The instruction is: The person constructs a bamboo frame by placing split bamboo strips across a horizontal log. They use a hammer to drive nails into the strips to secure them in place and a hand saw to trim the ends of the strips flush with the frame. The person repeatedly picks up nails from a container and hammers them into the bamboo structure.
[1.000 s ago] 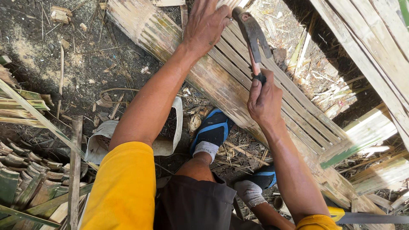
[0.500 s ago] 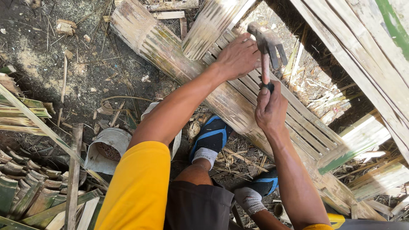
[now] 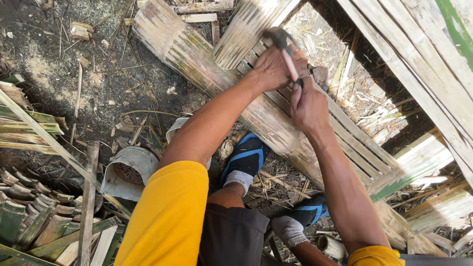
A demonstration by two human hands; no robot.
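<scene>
While pressed flat on the bamboo slats [image 3: 276, 123], left hand [image 3: 273, 69] unclenched; right hand [image 3: 308, 106] clasping hammer [image 3: 283, 44].

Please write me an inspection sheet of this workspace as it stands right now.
Surface: bare dirt ground strewn with chips and dry stalks.
Job's things: flattened bamboo panel lying slantwise; hammer raised over it.
Clutter: small bucket tipped on its side with reddish-brown bits inside, too small to identify; split bamboo strips stacked at lower left; a wood offcut.
Hands: left hand pressed on the panel; right hand gripping the hammer's handle.
Cables: nothing seen.
Surroundings: more bamboo slats at right, one with a green stripe; blue shoes on the ground.
</scene>
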